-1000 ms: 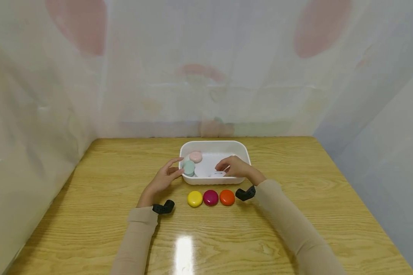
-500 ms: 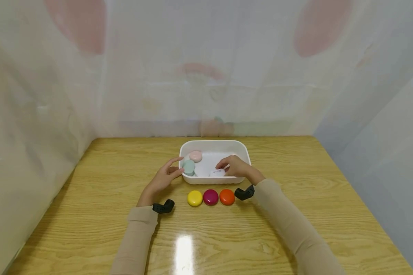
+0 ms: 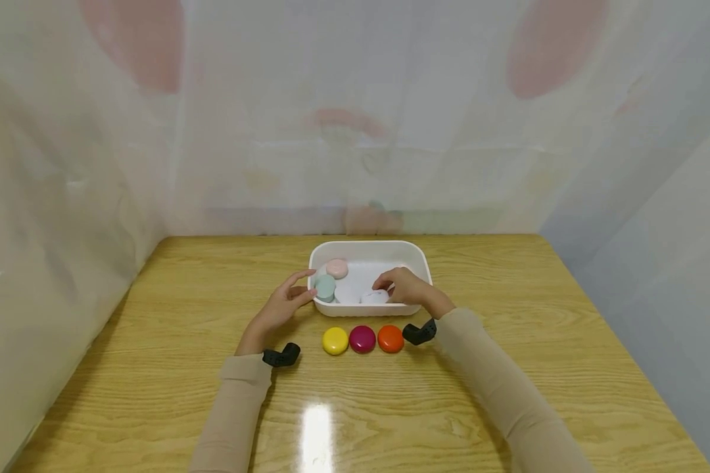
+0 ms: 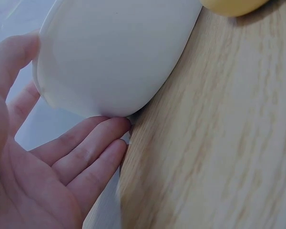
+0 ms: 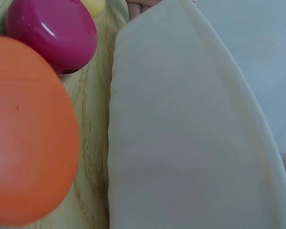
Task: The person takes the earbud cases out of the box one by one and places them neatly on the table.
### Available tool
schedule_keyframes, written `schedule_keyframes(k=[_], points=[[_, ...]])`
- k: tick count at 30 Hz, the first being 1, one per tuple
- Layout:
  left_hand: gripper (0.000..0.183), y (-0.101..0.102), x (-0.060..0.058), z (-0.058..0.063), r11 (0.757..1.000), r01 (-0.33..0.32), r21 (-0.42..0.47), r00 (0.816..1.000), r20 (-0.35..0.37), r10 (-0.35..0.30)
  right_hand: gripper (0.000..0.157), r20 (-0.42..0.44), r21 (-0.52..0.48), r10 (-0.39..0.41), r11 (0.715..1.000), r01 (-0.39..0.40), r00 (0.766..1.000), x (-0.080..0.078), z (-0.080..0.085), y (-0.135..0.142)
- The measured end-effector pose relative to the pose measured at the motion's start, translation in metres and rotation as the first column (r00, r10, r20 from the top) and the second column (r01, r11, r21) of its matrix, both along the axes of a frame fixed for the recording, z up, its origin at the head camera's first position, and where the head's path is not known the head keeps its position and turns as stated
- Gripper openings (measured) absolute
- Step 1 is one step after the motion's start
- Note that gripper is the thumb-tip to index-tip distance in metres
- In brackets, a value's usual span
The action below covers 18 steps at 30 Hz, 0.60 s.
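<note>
The white plastic bin [image 3: 367, 310] sits on the table. At its left end my left hand [image 3: 281, 305] holds the wall, thumb and index finger at the rim; in the left wrist view other fingers [image 4: 93, 148] touch the outside low down. Reaching inside the bin, my right hand [image 3: 409, 287] pinches a white rounded disc-like piece [image 3: 374, 297] with small dark markings, near the front wall. The wall hides this piece from the right wrist view. A pale green round piece [image 3: 325, 288] and a pink one [image 3: 336, 268] lie in the bin's left part.
In front of the bin stands a row of glossy round pieces: yellow [image 3: 334, 341], magenta [image 3: 362, 339] and orange [image 3: 390, 339]. The wooden table [image 3: 355, 407] ends at a pale curtain [image 3: 355, 164] behind, with pale sheets on both sides.
The white piece has turned a little in my right hand and shifted slightly to the right, its markings facing differently. My left hand stays on the bin.
</note>
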<state>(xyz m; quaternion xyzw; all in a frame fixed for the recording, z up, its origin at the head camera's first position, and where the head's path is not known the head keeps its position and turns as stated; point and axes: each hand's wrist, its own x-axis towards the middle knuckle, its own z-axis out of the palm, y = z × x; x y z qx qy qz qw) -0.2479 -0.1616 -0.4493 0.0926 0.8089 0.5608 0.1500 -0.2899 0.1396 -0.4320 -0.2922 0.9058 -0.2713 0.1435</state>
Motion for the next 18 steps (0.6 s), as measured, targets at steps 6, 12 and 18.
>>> schedule_keyframes(k=[6, 12, 18], points=[[0.054, -0.003, -0.009, -0.019, 1.000, -0.011, -0.004, 1.000, -0.025, 0.011, 0.029, -0.037, 0.002, -0.011, 1.000, 0.011, 0.999, 0.000, -0.001, 0.000], [0.054, 0.000, -0.010, -0.021, 1.000, 0.003, 0.005, 0.999, -0.033, -0.003, 0.037, -0.091, -0.104, -0.114, 0.989, 0.104, 0.989, 0.007, 0.000, 0.006], [0.054, 0.002, -0.008, -0.020, 1.000, 0.006, -0.007, 0.999, -0.041, -0.006, 0.046, -0.078, -0.260, -0.155, 0.957, 0.130, 0.985, 0.014, 0.002, 0.009]])
